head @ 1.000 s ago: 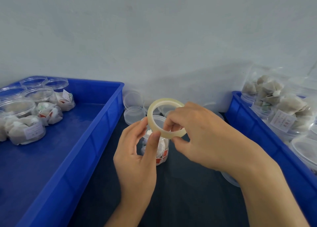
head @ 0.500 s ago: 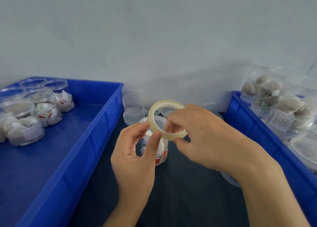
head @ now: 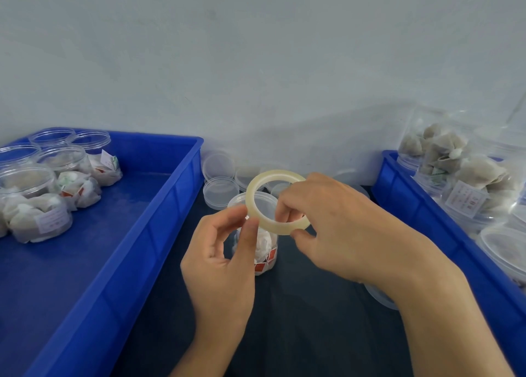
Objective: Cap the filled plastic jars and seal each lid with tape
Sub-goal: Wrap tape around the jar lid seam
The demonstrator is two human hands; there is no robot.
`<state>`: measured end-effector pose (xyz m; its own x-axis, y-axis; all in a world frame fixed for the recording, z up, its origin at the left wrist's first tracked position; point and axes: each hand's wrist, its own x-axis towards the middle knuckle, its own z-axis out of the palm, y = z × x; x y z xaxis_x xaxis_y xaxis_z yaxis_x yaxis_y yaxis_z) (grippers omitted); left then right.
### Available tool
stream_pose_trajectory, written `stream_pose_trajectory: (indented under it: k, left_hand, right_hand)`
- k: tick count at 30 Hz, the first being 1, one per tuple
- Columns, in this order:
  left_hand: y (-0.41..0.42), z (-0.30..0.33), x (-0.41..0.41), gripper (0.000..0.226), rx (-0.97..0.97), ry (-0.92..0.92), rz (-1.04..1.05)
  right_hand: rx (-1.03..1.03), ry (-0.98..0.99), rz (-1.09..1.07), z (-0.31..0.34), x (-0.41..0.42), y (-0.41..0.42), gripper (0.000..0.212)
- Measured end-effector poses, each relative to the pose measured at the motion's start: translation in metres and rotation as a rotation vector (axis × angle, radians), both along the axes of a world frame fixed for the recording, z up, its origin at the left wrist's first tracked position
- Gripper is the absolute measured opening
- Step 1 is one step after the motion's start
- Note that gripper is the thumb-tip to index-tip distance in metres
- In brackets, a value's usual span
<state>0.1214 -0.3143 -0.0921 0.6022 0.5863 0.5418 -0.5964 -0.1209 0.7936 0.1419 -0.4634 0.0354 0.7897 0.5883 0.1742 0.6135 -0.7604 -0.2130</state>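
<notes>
Gripping tape roll (head: pixel 257 188), right hand (head: pixel 336 223) above jar (head: pixel 266 245).

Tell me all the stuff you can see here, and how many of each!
tape roll: one, pale yellowish ring, held up over the middle jar.
middle jar: one, clear with white packets and red labels, capped, standing on the dark table between the trays.
left tray: one, blue, left side.
capped jars: about six, clear with tea packets, in the left tray's far corner.
loose lids: several, clear, by the wall behind the middle jar; exact count unclear.
right tray: one, blue, right side.
filled jars: several, clear, grey-brown packets, in the right tray; count unclear.
table: one, dark.
wall: pale grey.
left hand: one, pinching the roll's left edge.
right hand: one, gripping the roll's right side.
</notes>
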Motion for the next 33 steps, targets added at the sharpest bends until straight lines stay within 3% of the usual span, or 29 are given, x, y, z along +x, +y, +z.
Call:
stream_pose_trajectory:
  k: [12, 33]
  left_hand:
    - [0.001, 0.002, 0.000, 0.019, -0.113, 0.060, -0.027]
    - [-0.005, 0.002, -0.005, 0.023, 0.118, 0.097, -0.031]
  right_hand:
    - [0.005, -0.009, 0.021, -0.001, 0.002, -0.002, 0.023]
    - [0.032, -0.022, 0.002, -0.007, 0.007, -0.006, 0.021]
